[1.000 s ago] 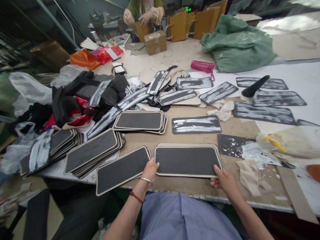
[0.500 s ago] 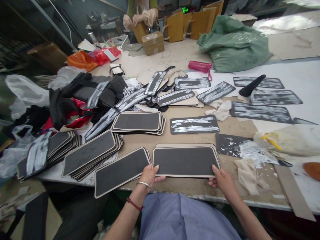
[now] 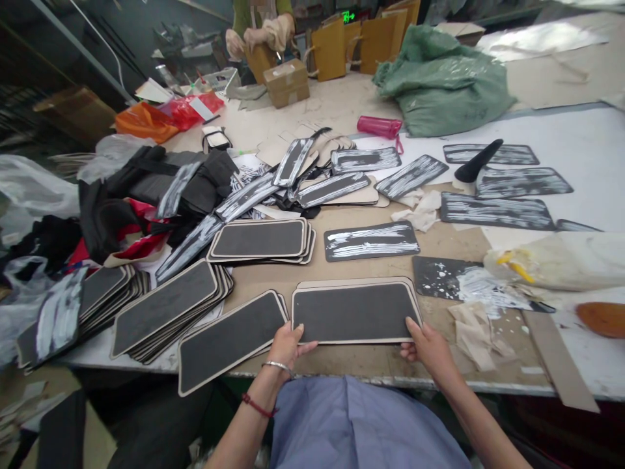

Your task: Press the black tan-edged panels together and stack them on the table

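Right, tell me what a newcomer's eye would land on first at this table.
First, the two hands at the near edge: the left hand and right hand grip the ends of a dark panel with a tan border. Next, the stacks of like panels fanned out to its left. Beyond, glue-streaked black strips lie scattered across the table, with a green sack at the far side.
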`<control>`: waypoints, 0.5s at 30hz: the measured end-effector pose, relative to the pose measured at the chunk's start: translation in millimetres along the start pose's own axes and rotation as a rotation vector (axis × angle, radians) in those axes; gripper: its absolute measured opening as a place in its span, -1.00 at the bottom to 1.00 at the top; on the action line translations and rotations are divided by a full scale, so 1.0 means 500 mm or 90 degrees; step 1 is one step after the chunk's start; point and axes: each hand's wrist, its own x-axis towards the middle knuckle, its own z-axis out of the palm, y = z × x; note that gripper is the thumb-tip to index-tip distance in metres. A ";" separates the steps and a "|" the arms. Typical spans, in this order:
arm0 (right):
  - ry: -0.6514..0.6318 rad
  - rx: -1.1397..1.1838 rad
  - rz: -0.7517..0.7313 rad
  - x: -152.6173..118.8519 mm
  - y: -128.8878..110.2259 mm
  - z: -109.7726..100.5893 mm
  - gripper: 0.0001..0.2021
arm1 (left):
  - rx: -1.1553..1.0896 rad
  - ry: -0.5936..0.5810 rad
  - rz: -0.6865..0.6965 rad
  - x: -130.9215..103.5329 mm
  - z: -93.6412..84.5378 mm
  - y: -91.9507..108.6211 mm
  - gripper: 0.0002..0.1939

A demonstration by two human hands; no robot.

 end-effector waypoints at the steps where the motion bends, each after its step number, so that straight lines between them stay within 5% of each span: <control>1: -0.003 0.004 -0.008 -0.003 -0.002 0.001 -0.74 | -0.003 0.002 0.002 0.000 0.000 -0.001 -0.87; 15: -0.004 0.029 -0.039 -0.011 -0.002 0.006 -0.73 | 0.017 0.046 0.030 0.013 0.004 -0.019 -0.90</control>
